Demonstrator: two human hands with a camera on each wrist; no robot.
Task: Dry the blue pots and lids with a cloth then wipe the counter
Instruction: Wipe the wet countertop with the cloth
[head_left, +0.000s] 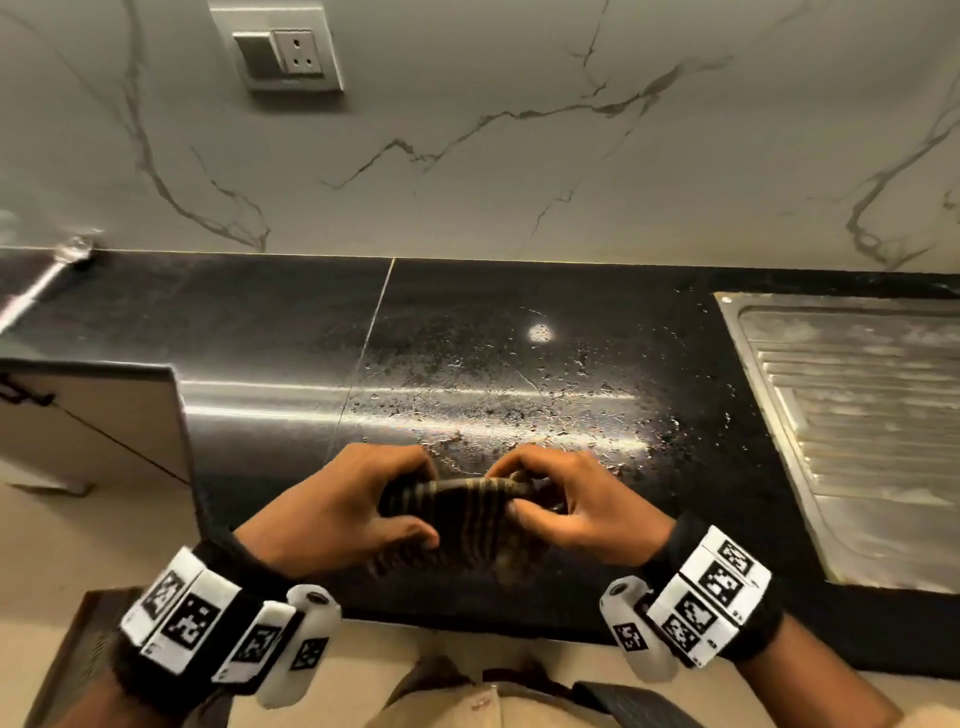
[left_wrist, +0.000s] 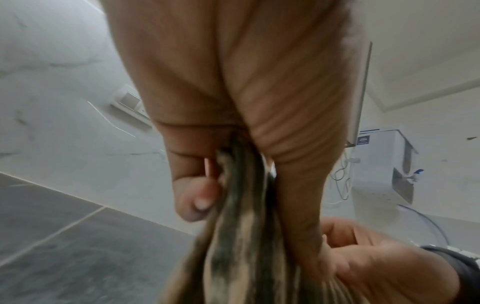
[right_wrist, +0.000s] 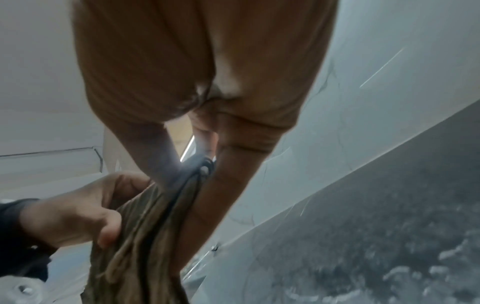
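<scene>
A dark cloth with tan stripes (head_left: 467, 514) hangs bunched between both hands just above the front of the black counter (head_left: 291, 332). My left hand (head_left: 363, 509) grips its left end, thumb and fingers curled round the cloth (left_wrist: 241, 236). My right hand (head_left: 561, 504) pinches the right end of the cloth (right_wrist: 145, 236). Water droplets (head_left: 509, 405) speckle the counter beyond the hands. No blue pots or lids are in view.
A steel sink drainboard (head_left: 862, 426) lies at the right. A wall socket (head_left: 280, 54) sits on the marble backsplash. An open cabinet door (head_left: 93, 415) stands at the left, with a metal pipe (head_left: 41, 286) behind it. A white water purifier (left_wrist: 384, 164) is in the left wrist view.
</scene>
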